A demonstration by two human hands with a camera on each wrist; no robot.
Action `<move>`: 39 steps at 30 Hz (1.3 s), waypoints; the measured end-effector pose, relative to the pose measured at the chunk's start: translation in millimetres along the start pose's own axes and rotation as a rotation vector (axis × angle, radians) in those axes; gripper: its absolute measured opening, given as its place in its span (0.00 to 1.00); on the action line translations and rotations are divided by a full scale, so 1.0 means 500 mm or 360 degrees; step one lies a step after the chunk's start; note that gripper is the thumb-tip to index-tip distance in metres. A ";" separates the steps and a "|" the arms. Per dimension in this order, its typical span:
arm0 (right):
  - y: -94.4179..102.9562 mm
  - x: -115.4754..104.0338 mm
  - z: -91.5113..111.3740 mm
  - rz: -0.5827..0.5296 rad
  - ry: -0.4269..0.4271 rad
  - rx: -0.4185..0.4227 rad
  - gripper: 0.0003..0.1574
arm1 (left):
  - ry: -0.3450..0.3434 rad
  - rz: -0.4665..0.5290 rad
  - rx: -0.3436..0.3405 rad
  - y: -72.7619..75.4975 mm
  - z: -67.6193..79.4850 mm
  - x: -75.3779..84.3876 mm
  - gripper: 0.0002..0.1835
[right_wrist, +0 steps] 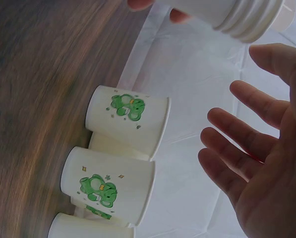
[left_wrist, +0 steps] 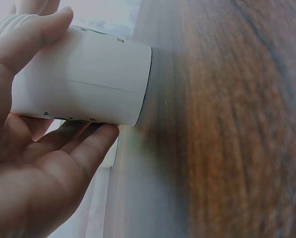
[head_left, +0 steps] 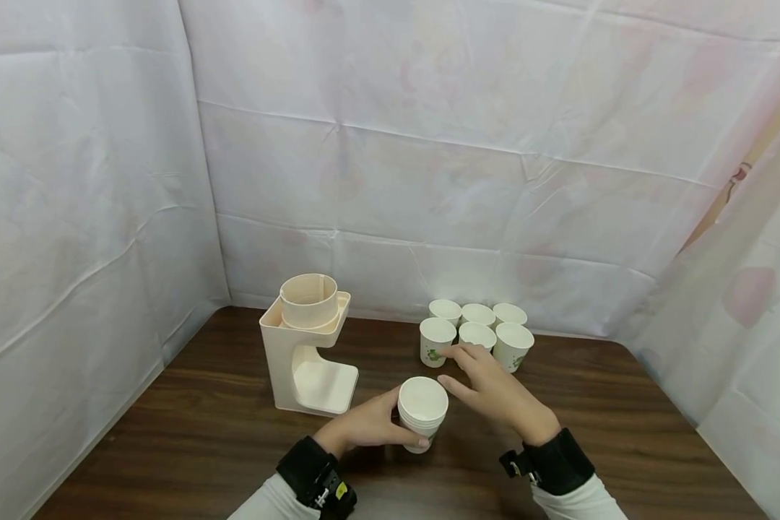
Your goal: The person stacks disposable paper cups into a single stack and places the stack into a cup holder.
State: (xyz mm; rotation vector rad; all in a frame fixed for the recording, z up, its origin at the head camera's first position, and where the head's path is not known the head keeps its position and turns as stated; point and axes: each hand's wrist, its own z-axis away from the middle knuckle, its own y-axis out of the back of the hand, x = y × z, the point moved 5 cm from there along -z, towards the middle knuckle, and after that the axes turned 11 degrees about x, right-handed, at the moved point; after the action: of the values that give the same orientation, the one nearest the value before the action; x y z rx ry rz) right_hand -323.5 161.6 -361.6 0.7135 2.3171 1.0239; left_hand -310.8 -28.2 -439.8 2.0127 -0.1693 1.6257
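My left hand [head_left: 378, 421] grips a nested stack of white paper cups [head_left: 422, 406], thumb on the near side and fingers around the far side. In the left wrist view the lowest cup [left_wrist: 98, 74] shows a seam and bits of green print; its base is at the wooden table. Beside the stack, my right hand [head_left: 490, 383] hovers with spread fingers and holds nothing; in the right wrist view the thumb [right_wrist: 271, 57] is close to the stack's rims, apart from them. Behind it, several single paper cups [head_left: 438, 339] stand upright in two rows, with green bear prints.
A cream-coloured holder [head_left: 282, 368] with a round cup-like ring [head_left: 308, 314] on top and a flat foot stands left of the stack. The dark wood table [head_left: 188, 433] is bordered by white cloth [head_left: 377, 180] behind and at both sides.
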 end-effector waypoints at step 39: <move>-0.094 0.116 -0.142 0.0273 -0.0304 -0.0169 0.35 | -0.0027 0.0023 -0.0024 0.000 -0.002 -0.003 0.44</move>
State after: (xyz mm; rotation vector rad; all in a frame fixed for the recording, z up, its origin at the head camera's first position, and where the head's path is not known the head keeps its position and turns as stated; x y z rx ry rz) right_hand -422.8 135.1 -369.4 0.9370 2.0506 1.0939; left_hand -312.0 -28.2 -441.0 2.0188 -0.2024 1.6121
